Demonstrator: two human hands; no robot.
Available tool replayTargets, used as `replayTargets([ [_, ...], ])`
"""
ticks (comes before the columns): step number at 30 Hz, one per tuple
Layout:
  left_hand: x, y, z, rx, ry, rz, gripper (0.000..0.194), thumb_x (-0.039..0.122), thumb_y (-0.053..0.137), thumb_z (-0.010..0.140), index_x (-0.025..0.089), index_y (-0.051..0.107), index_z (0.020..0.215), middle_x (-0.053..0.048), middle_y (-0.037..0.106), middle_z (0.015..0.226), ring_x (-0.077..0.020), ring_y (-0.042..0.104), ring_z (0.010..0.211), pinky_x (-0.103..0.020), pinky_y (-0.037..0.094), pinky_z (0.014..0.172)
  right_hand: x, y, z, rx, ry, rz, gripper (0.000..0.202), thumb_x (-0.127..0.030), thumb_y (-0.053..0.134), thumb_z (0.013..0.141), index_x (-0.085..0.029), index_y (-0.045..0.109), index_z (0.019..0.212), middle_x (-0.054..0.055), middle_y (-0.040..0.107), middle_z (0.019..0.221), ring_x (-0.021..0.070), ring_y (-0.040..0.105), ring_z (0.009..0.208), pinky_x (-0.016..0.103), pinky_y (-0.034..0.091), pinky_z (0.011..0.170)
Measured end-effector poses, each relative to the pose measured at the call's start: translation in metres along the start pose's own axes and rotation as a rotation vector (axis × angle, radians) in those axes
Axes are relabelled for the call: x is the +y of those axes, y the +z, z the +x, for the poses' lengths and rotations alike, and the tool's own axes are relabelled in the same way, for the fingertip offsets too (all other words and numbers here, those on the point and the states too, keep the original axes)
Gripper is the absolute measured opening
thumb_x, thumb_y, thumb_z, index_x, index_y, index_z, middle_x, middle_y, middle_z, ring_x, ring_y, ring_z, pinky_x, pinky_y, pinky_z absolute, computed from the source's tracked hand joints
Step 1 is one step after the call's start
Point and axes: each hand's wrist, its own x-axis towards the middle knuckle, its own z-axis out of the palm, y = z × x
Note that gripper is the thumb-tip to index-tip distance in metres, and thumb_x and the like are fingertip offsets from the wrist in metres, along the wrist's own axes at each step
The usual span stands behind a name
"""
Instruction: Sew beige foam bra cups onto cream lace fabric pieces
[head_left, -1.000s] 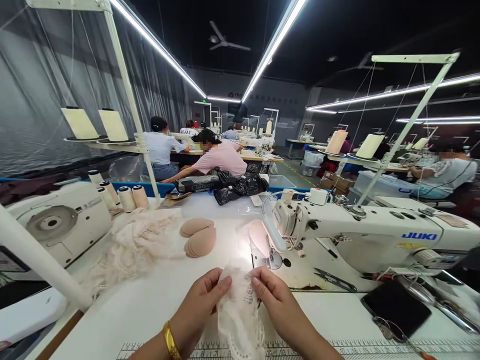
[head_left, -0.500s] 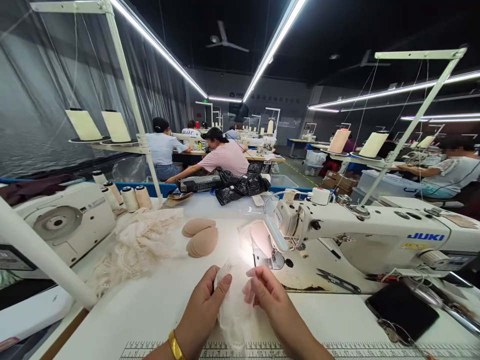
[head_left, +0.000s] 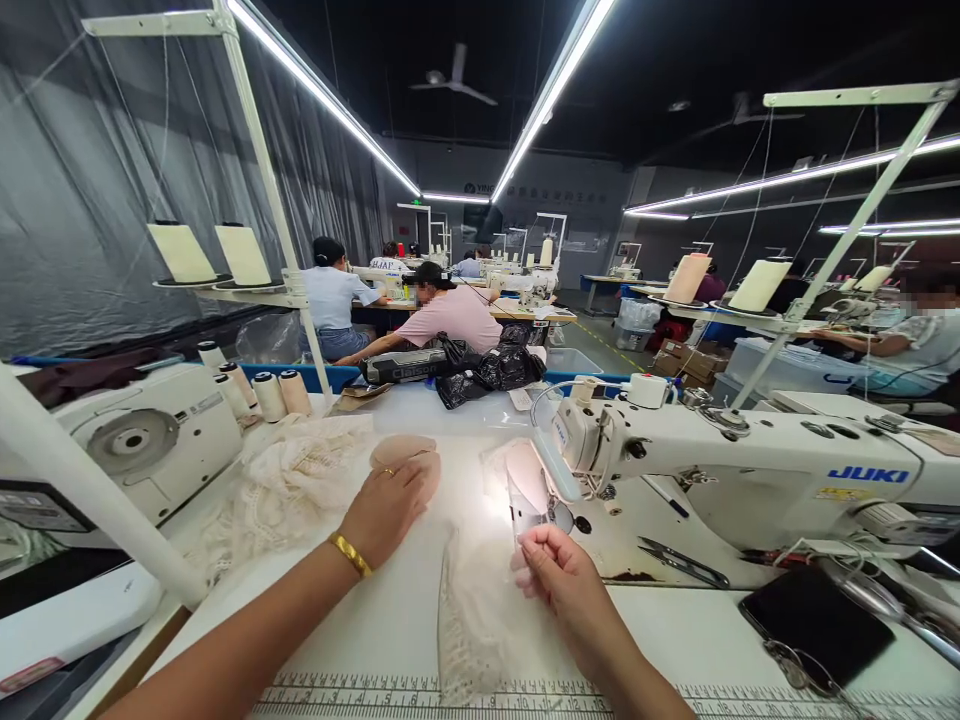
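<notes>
My left hand (head_left: 388, 508), with a gold bangle at the wrist, lies over the near stack of beige teardrop-shaped bra pads (head_left: 430, 468). Its fingers stretch across the top pad and cover much of it. A second pad stack (head_left: 391, 450) sits just behind. My right hand (head_left: 556, 568) pinches the edge of a sheer cream lace piece (head_left: 474, 625), which hangs down flat on the table toward the ruler. Beyond the right hand, a pale pad (head_left: 526, 475) rests under the lit needle area of the sewing machine (head_left: 720, 450).
Cream lace (head_left: 300, 470) is heaped at left beside thread cones (head_left: 268, 396). Thread snips (head_left: 684, 562) and a black pouch (head_left: 814, 625) lie at right. A printed ruler (head_left: 360, 690) runs along the front edge. Black plastic bags (head_left: 491, 370) lie behind; co-workers sit farther back.
My left hand has let go of the lace and moved up and left onto the pads. The lace now lies more spread out, still held by my right hand. The view has shifted slightly.
</notes>
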Motion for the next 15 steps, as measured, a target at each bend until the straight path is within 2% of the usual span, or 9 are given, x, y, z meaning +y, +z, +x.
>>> replayTargets([
  [3,-0.022,0.002,0.015,-0.018,0.006,0.004,0.021,0.029,0.054,0.094,0.021,0.071,0.083,-0.012,0.078,0.097,-0.0318,0.072,0.095,-0.048,0.053,0.093,-0.001,0.0,0.0,0.006,-0.012,0.016,0.043,-0.061,0.079,0.08,-0.02,0.066,0.086,0.0,0.07,0.08,0.0175,0.064,0.069,0.029,0.046,0.066],
  [4,-0.024,0.001,0.018,-0.007,0.005,-0.007,0.025,0.032,0.054,0.094,0.021,0.07,0.078,-0.011,0.078,0.092,-0.0314,0.072,0.091,-0.047,0.053,0.092,-0.001,0.0,0.0,0.006,-0.016,0.02,0.044,-0.062,0.079,0.08,-0.02,0.066,0.086,0.0,0.07,0.079,0.0176,0.064,0.069,0.029,0.047,0.066],
  [6,-0.018,-0.006,0.019,0.048,-0.006,-0.022,0.029,0.038,0.052,0.096,0.022,0.073,0.083,-0.011,0.079,0.097,-0.0316,0.072,0.095,-0.047,0.053,0.094,-0.003,0.0,0.0,0.003,-0.019,0.03,0.046,-0.063,0.079,0.079,-0.02,0.065,0.086,0.001,0.07,0.078,0.0172,0.064,0.069,0.029,0.047,0.065],
  [8,-0.002,-0.016,0.017,0.121,-0.068,-0.101,0.033,0.043,0.049,0.099,0.022,0.075,0.101,-0.01,0.077,0.112,-0.0297,0.071,0.104,-0.041,0.054,0.094,-0.006,0.0,0.0,-0.007,-0.021,0.049,0.048,-0.064,0.08,0.079,-0.019,0.066,0.087,0.001,0.071,0.08,0.0164,0.064,0.069,0.028,0.048,0.066],
  [10,0.021,-0.025,0.012,0.112,-0.182,-0.315,0.036,0.051,0.053,0.099,0.023,0.073,0.111,-0.007,0.076,0.111,-0.0261,0.071,0.099,-0.033,0.056,0.083,-0.008,-0.001,-0.002,-0.027,-0.024,0.083,0.05,-0.066,0.078,0.081,-0.018,0.066,0.09,0.002,0.071,0.082,0.0161,0.065,0.071,0.028,0.049,0.068],
  [13,0.059,-0.027,-0.001,-0.078,-0.326,-0.662,0.04,0.059,0.063,0.091,0.021,0.073,0.097,-0.004,0.072,0.087,-0.0223,0.066,0.078,-0.027,0.051,0.063,-0.009,0.0,-0.006,-0.049,-0.024,0.149,0.056,-0.072,0.073,0.083,-0.017,0.067,0.095,0.003,0.07,0.084,0.0178,0.067,0.076,0.029,0.05,0.07],
  [15,0.078,-0.021,-0.009,-0.182,-0.356,-0.705,0.037,0.056,0.063,0.09,0.02,0.071,0.09,-0.002,0.067,0.078,-0.0209,0.061,0.073,-0.027,0.047,0.061,-0.008,0.0,-0.011,-0.034,-0.033,0.114,0.061,-0.077,0.069,0.083,-0.017,0.068,0.098,0.003,0.069,0.084,0.019,0.068,0.078,0.031,0.051,0.073],
])
